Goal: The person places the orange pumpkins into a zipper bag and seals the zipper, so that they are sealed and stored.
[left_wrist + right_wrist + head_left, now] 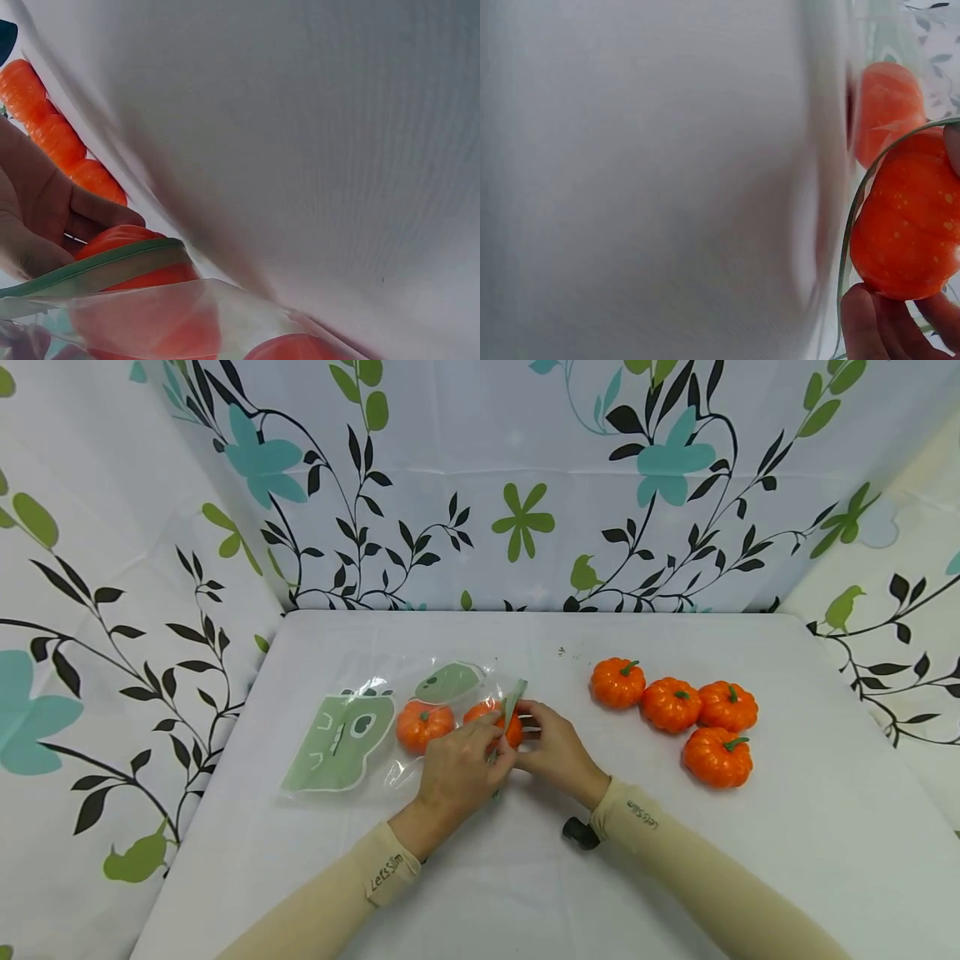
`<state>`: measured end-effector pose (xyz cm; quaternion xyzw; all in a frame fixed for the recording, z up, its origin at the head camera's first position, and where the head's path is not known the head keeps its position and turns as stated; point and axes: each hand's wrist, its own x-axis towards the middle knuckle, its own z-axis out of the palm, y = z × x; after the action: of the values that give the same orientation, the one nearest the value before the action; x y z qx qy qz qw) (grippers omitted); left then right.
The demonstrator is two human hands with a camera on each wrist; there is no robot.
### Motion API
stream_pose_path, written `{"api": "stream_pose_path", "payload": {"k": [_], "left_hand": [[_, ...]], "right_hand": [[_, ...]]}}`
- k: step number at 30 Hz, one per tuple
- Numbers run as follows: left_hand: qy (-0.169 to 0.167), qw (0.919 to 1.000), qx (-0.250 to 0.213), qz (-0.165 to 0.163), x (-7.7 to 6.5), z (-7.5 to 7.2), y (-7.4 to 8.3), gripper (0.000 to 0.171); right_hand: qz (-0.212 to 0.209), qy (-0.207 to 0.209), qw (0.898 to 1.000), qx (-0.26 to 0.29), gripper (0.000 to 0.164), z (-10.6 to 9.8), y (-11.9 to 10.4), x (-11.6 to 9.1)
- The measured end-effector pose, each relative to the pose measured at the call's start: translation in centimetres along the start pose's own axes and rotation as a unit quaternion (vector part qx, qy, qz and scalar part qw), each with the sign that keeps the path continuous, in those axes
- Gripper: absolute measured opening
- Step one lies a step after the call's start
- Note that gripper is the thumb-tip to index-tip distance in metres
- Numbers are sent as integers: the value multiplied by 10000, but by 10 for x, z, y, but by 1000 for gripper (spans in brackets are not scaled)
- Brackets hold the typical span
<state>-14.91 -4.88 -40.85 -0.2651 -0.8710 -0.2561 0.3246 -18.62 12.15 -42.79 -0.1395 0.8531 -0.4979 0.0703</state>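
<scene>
A clear zip bag [390, 768] with a green dinosaur print lies on the table, its mouth facing right. One orange toy pumpkin [424, 727] is inside it. Another toy pumpkin [907, 217] sits in the bag's mouth, partly within the green-edged opening [112, 264]. My left hand [461, 768] pinches the rim of the bag near the opening; its fingertips are partly hidden. With curled fingers my right hand [558, 747] holds the pumpkin at the mouth from the right side, as the right wrist view shows.
Several more orange pumpkins [672, 705] stand in a cluster on the right of the white table [487, 893]. A small black object [581, 833] lies beside the right wrist. Leaf-patterned cloth [450, 443] hangs behind and at both sides.
</scene>
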Motion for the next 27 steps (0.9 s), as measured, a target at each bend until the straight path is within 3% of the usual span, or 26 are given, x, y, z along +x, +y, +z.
{"api": "stream_pose_path", "payload": {"k": [8,13,19,24,27], "left_hand": [[243,9995,-27,200,-1,1,-1,5],[432,9983,1,392,-2,3,-1,4],[493,9973,99,530,-3,5,-1,6],[268,9985,162,448,-3,1,-3,8],[193,9987,219,420,-2,-1,-4,10]], "right_hand": [[-897,-275,9956,-42,56,7,1,11],[-993,-445,9939,-153,61,10,-4,17],[-1182,-650,9895,-524,56,16,-8,22],[-533,-606,9956,469,61,14,-2,23],[-56,-427,9910,1269,63,9,3,21]]}}
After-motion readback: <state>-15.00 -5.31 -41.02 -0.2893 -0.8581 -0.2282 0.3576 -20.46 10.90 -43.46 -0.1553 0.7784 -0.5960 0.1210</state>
